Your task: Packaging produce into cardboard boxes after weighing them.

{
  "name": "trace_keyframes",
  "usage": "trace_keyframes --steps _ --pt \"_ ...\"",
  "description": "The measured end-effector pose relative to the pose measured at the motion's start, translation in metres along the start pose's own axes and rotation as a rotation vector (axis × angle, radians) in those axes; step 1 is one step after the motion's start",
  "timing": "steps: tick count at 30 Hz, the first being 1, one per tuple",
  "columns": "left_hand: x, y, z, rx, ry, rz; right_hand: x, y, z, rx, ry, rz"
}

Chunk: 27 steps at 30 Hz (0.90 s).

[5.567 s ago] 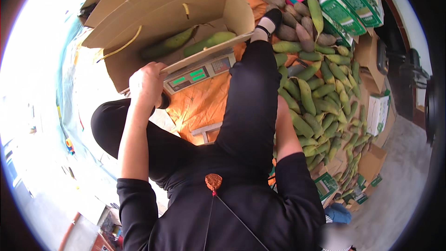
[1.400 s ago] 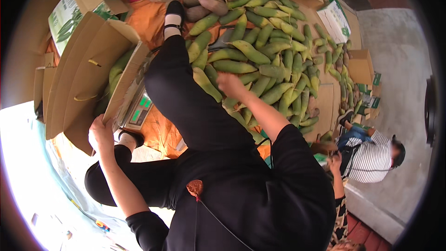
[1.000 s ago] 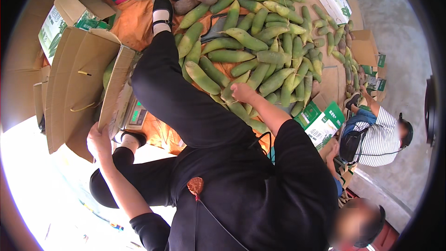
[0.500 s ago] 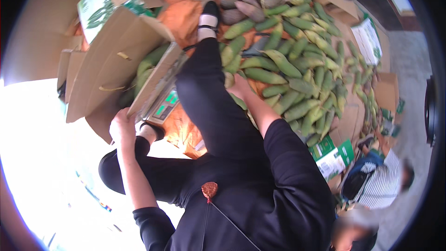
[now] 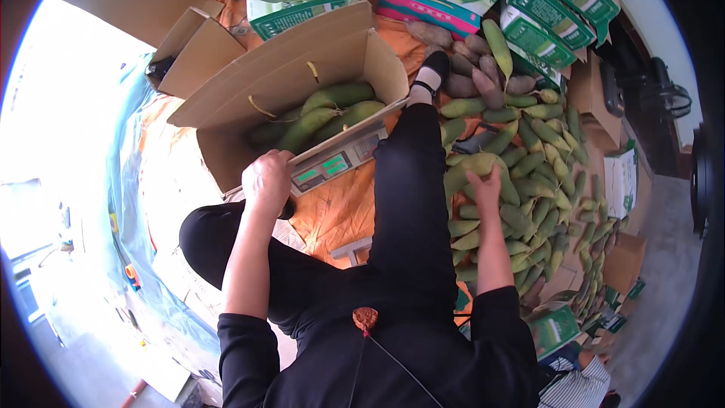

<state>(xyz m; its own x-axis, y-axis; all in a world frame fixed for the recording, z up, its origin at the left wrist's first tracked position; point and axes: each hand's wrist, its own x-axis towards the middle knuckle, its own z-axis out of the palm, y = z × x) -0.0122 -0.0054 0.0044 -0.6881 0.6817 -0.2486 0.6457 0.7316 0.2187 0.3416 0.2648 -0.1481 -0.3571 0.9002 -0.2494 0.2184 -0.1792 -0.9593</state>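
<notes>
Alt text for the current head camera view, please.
A person's left hand holds an open cardboard box of green radishes, with a lit scale at its near side; the right hand holds a radish at a large pile.

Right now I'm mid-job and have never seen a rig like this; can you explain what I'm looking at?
There is no machine: these are a seated person's own two bare hands, seen from a wide fisheye camera worn on the head, looking down. Straight edges bend toward the rim.

The left hand grips the near edge of an open cardboard box with several long green roots inside. A scale with a lit green display shows below that edge. The right hand grasps a long green root at a pile of similar ones. An orange sheet covers part of the floor.
</notes>
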Motion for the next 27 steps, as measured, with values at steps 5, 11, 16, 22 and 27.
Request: trace_keyframes --steps 5,11,16,22,27 --pt "-0.002 -0.003 0.000 0.057 0.039 0.042 0.010 -0.156 0.027 -0.089 0.023 -0.323" --pt "-0.001 -0.007 0.006 0.028 0.025 0.058 -0.008 -0.279 0.086 0.232 -0.200 -0.613" --pt "-0.005 -0.009 0.006 0.034 0.041 0.077 -0.020 -0.301 0.183 0.340 -0.482 -0.489" --pt "0.000 -0.008 0.010 0.099 0.024 0.083 -0.037 -0.220 0.299 0.307 -0.511 -0.361" --pt "-0.006 -0.005 0.001 0.083 0.028 0.064 -0.034 -0.200 0.291 -0.464 -0.522 -0.495"
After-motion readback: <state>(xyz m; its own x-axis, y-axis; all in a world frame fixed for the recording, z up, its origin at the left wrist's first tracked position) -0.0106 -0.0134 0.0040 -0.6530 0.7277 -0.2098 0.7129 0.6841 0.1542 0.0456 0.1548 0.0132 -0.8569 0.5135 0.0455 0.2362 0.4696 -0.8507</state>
